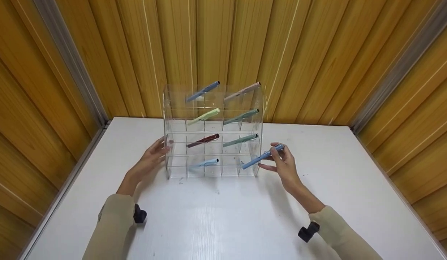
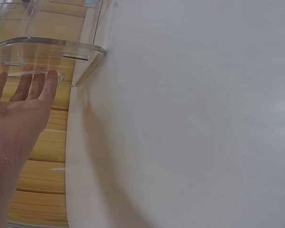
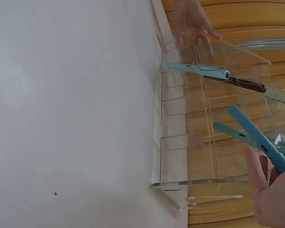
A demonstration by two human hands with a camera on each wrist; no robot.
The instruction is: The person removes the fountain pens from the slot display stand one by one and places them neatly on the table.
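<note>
A clear acrylic pen rack [image 1: 230,155] stands on the white table, with pens leaning in its tiers. My left hand [image 1: 150,159] rests its fingertips against the rack's left side; in the left wrist view its fingers [image 2: 49,88] are extended along the clear panel. At the rack's lower right corner, my right hand [image 1: 284,166] pinches a blue pen [image 1: 261,157] between thumb and fingers. The pen slants down to the left, its lower end overlapping the bottom tier. A light blue pen [image 1: 207,163] lies in that bottom tier, left of the held one.
Above, the left column has a maroon pen [image 1: 203,140], a light green pen [image 1: 203,116] and a dark blue pen [image 1: 203,91]. To the right are a teal pen [image 1: 240,140], a dark green pen [image 1: 241,116] and a pink pen [image 1: 243,91]. Wood-patterned walls [image 1: 212,43] surround the table.
</note>
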